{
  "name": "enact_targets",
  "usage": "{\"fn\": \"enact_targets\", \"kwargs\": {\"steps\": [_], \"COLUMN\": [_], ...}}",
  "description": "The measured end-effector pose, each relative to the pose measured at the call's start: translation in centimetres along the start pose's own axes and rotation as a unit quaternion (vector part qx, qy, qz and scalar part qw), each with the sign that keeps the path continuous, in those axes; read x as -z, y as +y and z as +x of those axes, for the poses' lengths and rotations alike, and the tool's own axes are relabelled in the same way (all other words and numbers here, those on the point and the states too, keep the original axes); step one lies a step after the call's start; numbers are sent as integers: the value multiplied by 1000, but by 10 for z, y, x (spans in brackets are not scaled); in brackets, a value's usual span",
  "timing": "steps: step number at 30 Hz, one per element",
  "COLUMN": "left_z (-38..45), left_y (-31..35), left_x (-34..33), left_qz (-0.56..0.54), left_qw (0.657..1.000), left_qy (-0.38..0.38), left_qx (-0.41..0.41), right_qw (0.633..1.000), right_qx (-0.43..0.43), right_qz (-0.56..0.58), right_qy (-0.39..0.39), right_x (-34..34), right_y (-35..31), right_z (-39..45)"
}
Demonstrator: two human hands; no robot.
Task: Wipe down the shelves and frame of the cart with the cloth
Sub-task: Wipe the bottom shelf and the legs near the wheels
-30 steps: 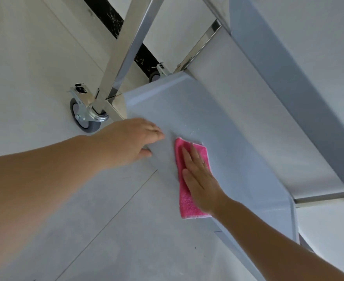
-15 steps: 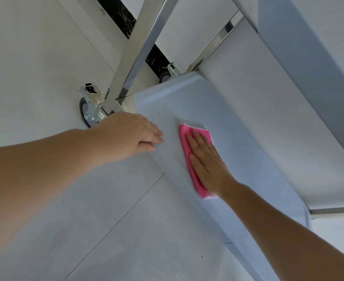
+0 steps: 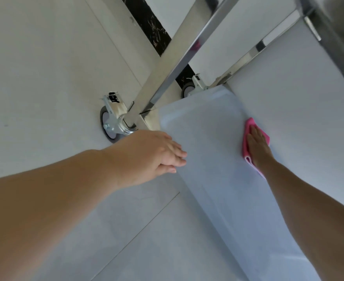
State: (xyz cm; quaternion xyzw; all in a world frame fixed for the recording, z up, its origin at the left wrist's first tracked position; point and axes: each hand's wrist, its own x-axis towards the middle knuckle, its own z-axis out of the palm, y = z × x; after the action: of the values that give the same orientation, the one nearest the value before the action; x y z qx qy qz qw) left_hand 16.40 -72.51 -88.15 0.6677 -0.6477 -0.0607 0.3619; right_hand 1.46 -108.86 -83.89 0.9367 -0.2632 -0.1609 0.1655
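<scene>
Lower shelf (image 3: 211, 159) of the cart, seen from above; its long axis runs from the far corner by the left hand (image 3: 146, 157) toward the viewer, passing under the right forearm. Right hand (image 3: 257, 147): fingers straight and together, palm pressing the folded pink cloth (image 3: 248, 128) flat at the shelf's far side, beneath the edge of the shelf above (image 3: 299, 118). Left hand: fingers extended, resting on the shelf's near edge, just beside the frame post (image 3: 173, 63) and caster (image 3: 111, 126). The unwiped length probably lies along the axis, nearer the right hand; the post is nearer the left.
</scene>
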Motion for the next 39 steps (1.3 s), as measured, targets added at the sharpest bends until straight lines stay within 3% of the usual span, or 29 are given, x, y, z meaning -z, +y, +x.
{"fn": "enact_targets", "kwargs": {"steps": [9,16,20,23,29,34,39], "left_z": [1,0,-4,-10,-12,-11,-22], "left_y": [1,5,12,18,29,30,10], "left_x": [0,1,1,0,4,12,24], "left_qz": [-12,-21,-24,-8,62,58,99], "left_qw": [1000,999,997,991,974,979,990], "left_qy": [-18,-16,21,66,115,88,39], "left_qx": [14,28,72,116,186,172,93], "right_qw": [998,999,998,997,986,976,966], "right_qx": [-54,29,37,69,80,134,184], "right_qz": [-25,-25,41,27,144,166,178], "right_qy": [-23,24,37,21,33,32,44], "right_x": [1,19,31,38,52,54,58], "right_y": [1,-59,-110,-140,-190,-202,-187], "right_z": [29,17,-15,-43,-95,-112,-105]}}
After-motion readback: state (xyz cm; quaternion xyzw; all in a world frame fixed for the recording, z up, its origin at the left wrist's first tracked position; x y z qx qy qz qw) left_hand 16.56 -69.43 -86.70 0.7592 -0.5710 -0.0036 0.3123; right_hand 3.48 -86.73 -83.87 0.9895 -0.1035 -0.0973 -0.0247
